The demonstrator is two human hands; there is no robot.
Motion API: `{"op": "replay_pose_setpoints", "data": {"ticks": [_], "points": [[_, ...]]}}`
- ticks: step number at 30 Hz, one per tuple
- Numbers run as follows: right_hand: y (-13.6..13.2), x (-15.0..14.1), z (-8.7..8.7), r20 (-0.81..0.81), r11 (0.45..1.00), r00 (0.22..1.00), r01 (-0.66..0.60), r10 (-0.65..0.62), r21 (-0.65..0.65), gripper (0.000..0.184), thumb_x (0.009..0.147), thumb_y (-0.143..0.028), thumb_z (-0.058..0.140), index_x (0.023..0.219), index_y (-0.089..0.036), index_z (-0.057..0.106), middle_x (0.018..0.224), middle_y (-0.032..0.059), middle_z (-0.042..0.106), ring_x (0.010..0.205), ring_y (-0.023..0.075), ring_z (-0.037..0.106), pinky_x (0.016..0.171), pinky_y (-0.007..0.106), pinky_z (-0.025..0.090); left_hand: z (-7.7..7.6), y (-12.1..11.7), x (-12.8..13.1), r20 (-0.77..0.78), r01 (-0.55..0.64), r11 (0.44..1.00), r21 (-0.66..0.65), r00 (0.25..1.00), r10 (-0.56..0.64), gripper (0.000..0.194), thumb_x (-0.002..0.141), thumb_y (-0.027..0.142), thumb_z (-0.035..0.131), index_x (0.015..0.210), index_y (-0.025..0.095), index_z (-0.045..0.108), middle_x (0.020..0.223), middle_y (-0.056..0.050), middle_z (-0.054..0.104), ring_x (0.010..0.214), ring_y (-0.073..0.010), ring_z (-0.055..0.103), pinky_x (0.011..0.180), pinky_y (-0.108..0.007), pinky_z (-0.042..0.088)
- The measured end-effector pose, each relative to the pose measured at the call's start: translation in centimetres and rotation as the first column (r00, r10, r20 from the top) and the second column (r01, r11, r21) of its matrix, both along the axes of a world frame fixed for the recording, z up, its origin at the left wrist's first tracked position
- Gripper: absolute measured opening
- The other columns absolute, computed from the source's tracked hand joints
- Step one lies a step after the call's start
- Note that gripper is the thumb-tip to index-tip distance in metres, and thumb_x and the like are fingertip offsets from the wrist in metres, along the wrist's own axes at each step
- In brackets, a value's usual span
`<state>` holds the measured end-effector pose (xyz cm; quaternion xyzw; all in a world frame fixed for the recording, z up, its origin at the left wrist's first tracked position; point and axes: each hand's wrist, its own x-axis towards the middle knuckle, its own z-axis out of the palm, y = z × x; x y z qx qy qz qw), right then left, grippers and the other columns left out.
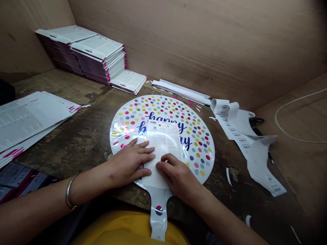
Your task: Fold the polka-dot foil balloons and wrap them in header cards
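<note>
A round white foil balloon [199,149] with coloured dots and blue "happy" lettering lies flat on the table, its neck [158,211] pointing toward me. On top of it rests a white printed card sleeve [163,136], with small text and a barcode along its far edge. My left hand [135,160] lies flat across the sleeve's left side and the balloon, fingers stretched out. Over the sleeve's lower right part, my right hand [176,173] has its fingers curled and thumb and forefinger pinched together. Whatever is between those fingertips is hidden.
Stacks of white and pink card sleeves [97,47] stand at the back left. More flat printed cards [30,119] lie at the left. A curling strip of barcode labels [245,143], black-handled scissors [257,121] and paper scraps [229,177] are at the right. Wooden walls enclose the table.
</note>
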<state>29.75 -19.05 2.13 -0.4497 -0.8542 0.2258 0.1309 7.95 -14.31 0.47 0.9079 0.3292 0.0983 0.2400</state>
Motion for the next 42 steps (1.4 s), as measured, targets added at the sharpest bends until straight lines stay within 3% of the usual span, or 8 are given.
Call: {"op": "replay_pose_setpoints", "data": {"ticks": [9, 23, 27, 29, 31, 33, 37, 42], "points": [[1.7, 1.2, 1.0, -0.029, 0.999, 0.999, 0.036, -0.036, -0.017, 0.012, 0.087, -0.012, 0.048, 0.089, -0.018, 0.057, 0.091, 0.0046, 0.057, 0.082, 0.0146, 0.056, 0.073, 0.026, 0.046, 0.3, 0.1, 0.1, 0.000, 0.031, 1.000, -0.002, 1.000, -0.031, 0.048, 0.084, 0.041, 0.058, 0.129, 0.027, 0.050, 0.139, -0.003, 0.047, 0.133, -0.0309, 0.032, 0.107, -0.057, 0.018], [3.1, -0.9, 0.5, 0.125, 0.980, 0.972, -0.199, 0.199, -0.013, 0.013, 0.088, -0.016, 0.043, 0.089, -0.017, 0.056, 0.091, 0.0058, 0.055, 0.078, 0.0155, 0.052, 0.068, 0.027, 0.043, 0.1, 0.6, 0.0, 0.029, 0.057, 0.998, -0.010, 0.998, -0.057, 0.044, 0.081, 0.039, 0.062, 0.124, 0.030, 0.054, 0.138, -0.002, 0.048, 0.133, -0.0298, 0.034, 0.109, -0.054, 0.015], [2.4, -0.9, 1.6, 0.009, 0.986, 0.994, -0.108, 0.110, -0.125, 0.011, 0.089, -0.019, 0.041, 0.089, -0.016, 0.051, 0.091, 0.0077, 0.053, 0.081, 0.0172, 0.050, 0.073, 0.031, 0.044, 0.1, 0.6, -0.1, 0.028, 0.049, 0.999, -0.014, 0.998, -0.049, 0.047, 0.082, 0.040, 0.061, 0.127, 0.030, 0.051, 0.139, -0.002, 0.047, 0.134, -0.0290, 0.032, 0.110, -0.053, 0.014], [1.1, 1.1, 2.7, -0.166, 0.941, 0.986, -0.043, -0.014, -0.337, 0.014, 0.092, -0.026, 0.039, 0.084, -0.019, 0.048, 0.085, 0.0049, 0.053, 0.075, 0.0147, 0.049, 0.069, 0.028, 0.044, -0.1, 0.6, -0.5, 0.035, 0.048, 0.999, -0.012, 0.998, -0.047, 0.049, 0.083, 0.041, 0.060, 0.129, 0.029, 0.049, 0.139, -0.002, 0.047, 0.134, -0.0289, 0.031, 0.110, -0.053, 0.014], [-0.9, 4.7, 3.7, -0.251, 0.798, 0.951, -0.008, -0.180, -0.602, 0.021, 0.094, -0.035, 0.036, 0.083, -0.021, 0.048, 0.078, 0.0019, 0.053, 0.061, 0.0115, 0.046, 0.055, 0.023, 0.043, -0.1, 0.7, -0.9, 0.050, 0.047, 0.999, -0.012, 0.998, -0.046, 0.050, 0.083, 0.040, 0.060, 0.130, 0.029, 0.048, 0.139, -0.003, 0.047, 0.135, -0.0287, 0.030, 0.109, -0.052, 0.016], [-3.5, 9.0, 4.5, -0.114, 0.668, 0.954, 0.105, -0.276, -0.737, 0.023, 0.092, -0.039, 0.038, 0.081, -0.023, 0.050, 0.073, 0.0021, 0.057, 0.054, 0.0118, 0.047, 0.047, 0.023, 0.041, -0.1, 0.9, -1.3, 0.054, 0.049, 0.999, -0.013, 0.997, -0.049, 0.050, 0.084, 0.040, 0.059, 0.131, 0.030, 0.047, 0.139, -0.003, 0.046, 0.135, -0.0285, 0.029, 0.109, -0.052, 0.018], [-7.9, 14.8, 5.0, 0.257, 0.775, 0.856, 0.516, -0.449, -0.365, 0.015, 0.085, -0.034, 0.053, 0.088, -0.028, 0.066, 0.086, 0.0081, 0.069, 0.077, 0.0228, 0.065, 0.067, 0.031, 0.052, 0.0, 1.0, -1.3, 0.038, 0.073, 0.997, 0.010, 0.997, -0.074, 0.049, 0.084, 0.038, 0.059, 0.131, 0.029, 0.048, 0.139, -0.003, 0.046, 0.134, -0.0285, 0.031, 0.109, -0.052, 0.020], [-7.0, 8.7, 4.2, 0.178, 0.874, 0.870, 0.479, -0.460, -0.083, 0.037, 0.087, -0.028, 0.047, 0.123, -0.031, 0.057, 0.107, 0.0070, 0.069, 0.087, 0.0253, 0.068, 0.073, 0.039, 0.057, 0.0, -0.3, -0.3, 0.057, 0.083, 0.995, 0.049, 0.995, -0.086, 0.034, 0.092, 0.030, 0.047, 0.125, 0.026, 0.054, 0.134, -0.004, 0.052, 0.130, -0.0225, 0.040, 0.110, -0.045, 0.025]]}}
